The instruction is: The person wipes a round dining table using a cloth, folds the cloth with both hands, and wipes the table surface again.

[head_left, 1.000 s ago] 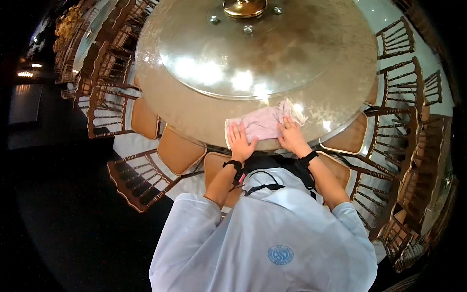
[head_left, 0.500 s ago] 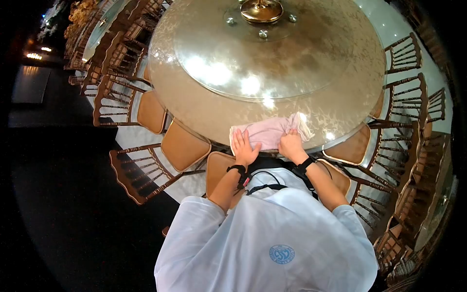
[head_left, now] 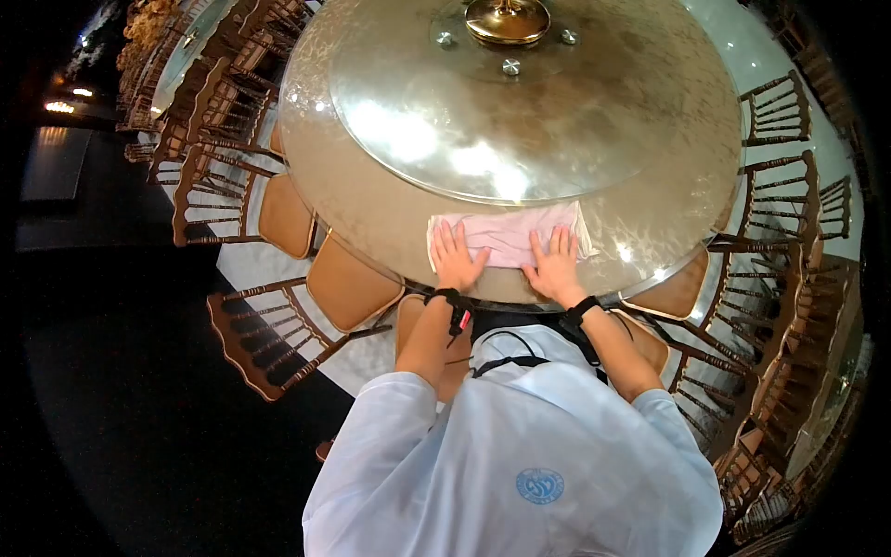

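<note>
A pink cloth (head_left: 506, 239) with pale edges lies spread on the near part of a round glass-topped table (head_left: 371, 209). My left hand (head_left: 457, 258) rests flat on the cloth's left end, fingers spread. On its right end lies my right hand (head_left: 555, 265), also flat with the fingers apart. Both palms press from above, and neither hand grips the fabric. Just beyond the cloth is the edge of a round glass turntable (head_left: 575, 139), which carries bright reflections.
A golden stand (head_left: 507, 22) rises from the turntable's middle, among several small metal studs. Wooden chairs with brown seats ring the table, such as one at left (head_left: 345, 283) and one at right (head_left: 670, 286). Another table (head_left: 190, 51) stands at the far left.
Both hands and the cloth have moved slightly away from me, toward the turntable. The cloth lies flatter, and my right hand has gone from bunched fingers to spread ones.
</note>
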A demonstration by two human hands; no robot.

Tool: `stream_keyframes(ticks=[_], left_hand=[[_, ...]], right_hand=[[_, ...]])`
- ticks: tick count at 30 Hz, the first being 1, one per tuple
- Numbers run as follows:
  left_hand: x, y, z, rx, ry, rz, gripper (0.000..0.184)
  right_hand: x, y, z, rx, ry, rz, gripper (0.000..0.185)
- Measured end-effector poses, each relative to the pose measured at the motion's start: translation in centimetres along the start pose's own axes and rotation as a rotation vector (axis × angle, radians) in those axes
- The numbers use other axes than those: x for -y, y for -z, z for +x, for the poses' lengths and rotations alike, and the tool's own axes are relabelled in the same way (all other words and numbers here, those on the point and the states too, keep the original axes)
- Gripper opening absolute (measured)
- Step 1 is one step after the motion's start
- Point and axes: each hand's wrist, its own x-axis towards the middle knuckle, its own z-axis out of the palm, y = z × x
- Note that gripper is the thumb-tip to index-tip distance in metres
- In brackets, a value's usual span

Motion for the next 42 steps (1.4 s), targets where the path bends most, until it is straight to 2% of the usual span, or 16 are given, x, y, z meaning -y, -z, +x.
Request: stream_keyframes(ticks=[2,5,15,17,24,30,33,36,42], left_hand=[[0.7,0.6,1.9,0.001,0.002,-0.002,0.085],[1.1,1.4,4.3,0.052,0.025,0.013,0.085],[0.8,3.4,8.0,0.035,0.109,-0.041,0.083],[0.6,3.7,8.6,0.080,0.133,-0.031,0.085],[0.8,4.0,10.6,0.161,0.144,0.062,0.090],[0.9,4.2,10.7,0.175,0.118,0.087,0.088],[1.9,3.6,9.7,0.074,0.010,0.045,0.084],[2.2,2.9,8.7,0.027,-0.041,0.039,0.081],[1.5,1.8,6.1,0.044,-0.041,0.048,0.079]], right_hand=[[-1.0,-0.8,0.9,-0.131,0.083,0.098,0.068],[-1.8,-1.1,2.1,-0.163,0.153,0.181,0.062],[-0.7,0.8,7.8,-0.050,0.147,0.101,0.054],[-0.7,0.6,8.9,-0.114,0.140,0.105,0.053],[-0.7,0.9,9.7,-0.031,0.126,0.076,0.058],[-0.6,0.7,9.4,-0.079,0.115,0.096,0.058],[-0.8,1.1,9.0,-0.040,0.135,0.106,0.058],[-0.4,0.9,7.9,-0.098,0.138,0.061,0.059],[-0.4,0.5,4.7,-0.084,0.159,0.108,0.063]])
